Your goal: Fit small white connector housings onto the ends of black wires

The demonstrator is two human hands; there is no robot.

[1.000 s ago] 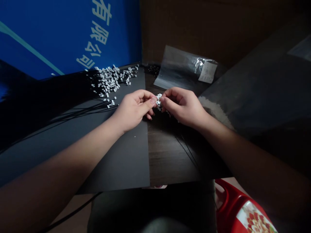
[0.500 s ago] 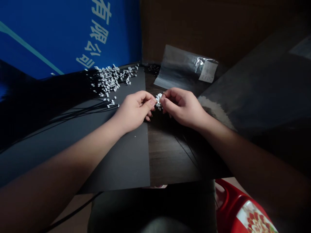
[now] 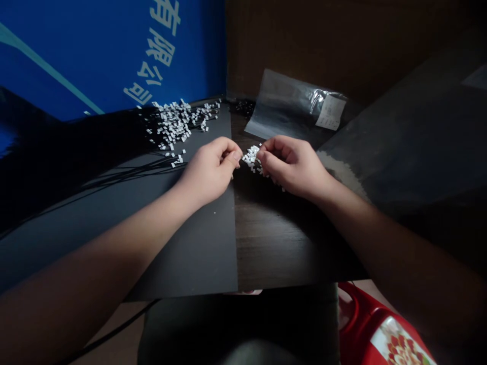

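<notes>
Here, white pieces (image 3: 171, 121) on black sheet (image 3: 201, 253), apparently wooden tabletop (image 3: 274, 243), blue banner (image 3: 95, 50) behind.

right hand (image 3: 292, 168) pinching a bunch of small white connectors (image 3: 251, 157), left hand (image 3: 207, 171) just beside it, pile of connectors (image 3: 175, 121) and plastic bag (image 3: 292, 104) beyond it

**Materials and finish: work surface and surrounds**
We record a matt black card sheet (image 3: 190, 243) on a smooth, dark wood-grain tabletop (image 3: 274, 238). We note a glossy clear plastic bag (image 3: 281, 106) with a matt paper label (image 3: 330, 112), a glossy blue printed panel (image 3: 114, 50) and a shiny red plastic tub (image 3: 361, 324). The small white pieces (image 3: 251, 156) are too small for us to identify their material.
</notes>
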